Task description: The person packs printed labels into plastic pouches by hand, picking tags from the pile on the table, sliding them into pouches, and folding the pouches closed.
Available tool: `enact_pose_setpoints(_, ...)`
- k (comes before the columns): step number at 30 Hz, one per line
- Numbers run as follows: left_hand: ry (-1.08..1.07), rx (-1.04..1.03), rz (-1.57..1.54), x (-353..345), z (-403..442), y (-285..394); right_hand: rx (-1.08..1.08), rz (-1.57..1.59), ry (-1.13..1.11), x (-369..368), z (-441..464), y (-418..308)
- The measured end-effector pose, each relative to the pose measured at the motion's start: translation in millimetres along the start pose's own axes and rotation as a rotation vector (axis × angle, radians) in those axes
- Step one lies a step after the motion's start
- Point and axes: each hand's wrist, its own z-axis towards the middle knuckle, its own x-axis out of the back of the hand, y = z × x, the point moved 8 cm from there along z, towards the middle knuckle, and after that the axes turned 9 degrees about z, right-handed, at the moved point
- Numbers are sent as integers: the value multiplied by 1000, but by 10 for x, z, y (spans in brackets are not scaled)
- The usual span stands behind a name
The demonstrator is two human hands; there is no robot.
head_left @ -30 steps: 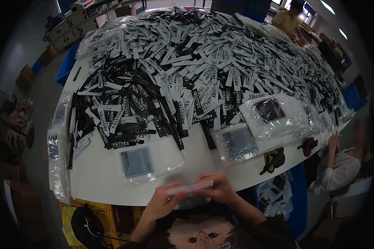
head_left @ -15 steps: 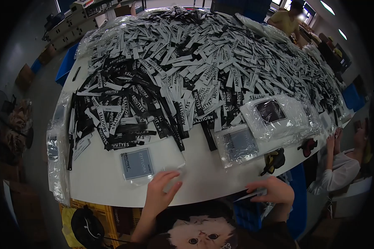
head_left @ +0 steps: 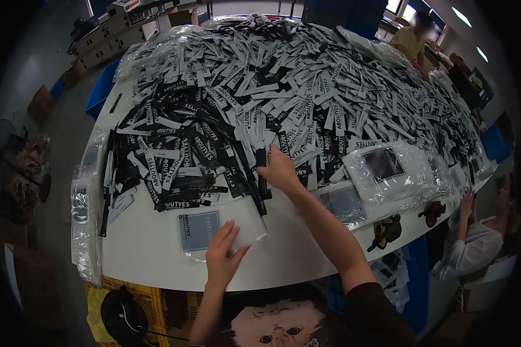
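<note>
My left hand (head_left: 221, 255) lies on the right part of a clear packet stack with a grey-blue printed panel (head_left: 198, 230), near the front edge of the white table (head_left: 139, 254); its fingers are stretched out. Farther up, my right hand (head_left: 281, 169) reaches into the near edge of a large heap of black and white printed strips (head_left: 307, 87). Its thumb and fingertips close round a dark strip (head_left: 261, 161) there. Right of my right forearm are clear-wrapped packets (head_left: 382, 168) with dark panels.
Plastic-wrapped bundles (head_left: 87, 208) line the left edge. Yellow-black (head_left: 385, 230) and dark red (head_left: 432, 213) items lie at the right front edge. Below stands a blue bin (head_left: 418, 277) of packets. One person (head_left: 410, 43) is behind the heap, another (head_left: 476, 237) at the right.
My right hand has let go of the white strip near the bin and reached forward to the heap. My left hand has moved onto the packet stack. The view has shifted slightly.
</note>
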Motion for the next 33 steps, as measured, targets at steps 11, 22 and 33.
enact_pose_setpoints(11, -86, -25, -7, 43, 50, -2, 21, 1011, 180, 679, -967, -3)
enact_pose_setpoints(22, 34, 205, -278, 288, -61, -148, 95, 693, 251, 136, -2158, 461)
enact_pose_setpoints(33, -225, -5, -223, 185, -329, 567, -45, 669, -366, -122, -1969, -77)
